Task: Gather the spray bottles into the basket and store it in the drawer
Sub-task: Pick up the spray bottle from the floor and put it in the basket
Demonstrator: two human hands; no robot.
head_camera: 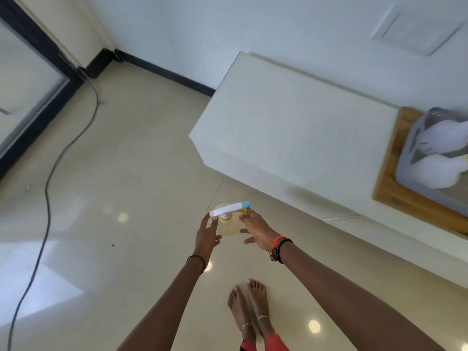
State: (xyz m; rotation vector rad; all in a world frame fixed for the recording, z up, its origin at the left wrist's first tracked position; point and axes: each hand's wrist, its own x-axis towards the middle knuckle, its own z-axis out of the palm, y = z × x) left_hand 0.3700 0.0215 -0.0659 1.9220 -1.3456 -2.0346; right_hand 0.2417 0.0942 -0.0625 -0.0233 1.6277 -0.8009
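Observation:
A spray bottle with a translucent yellowish body, yellow collar, white head and blue nozzle stands low over the glossy floor in front of me. My left hand is at its left side, fingers apart, with fingertips touching the rear of the white head. On its right is my right hand, fingers spread, one fingertip at the trigger. Neither hand is closed around the bottle. At the far right a grey basket holds two white spray bottles lying on their sides.
The basket rests on a wooden tray on top of a low white cabinet. A black cable snakes over the floor at left, near a black-framed glass door. My bare feet are below the hands.

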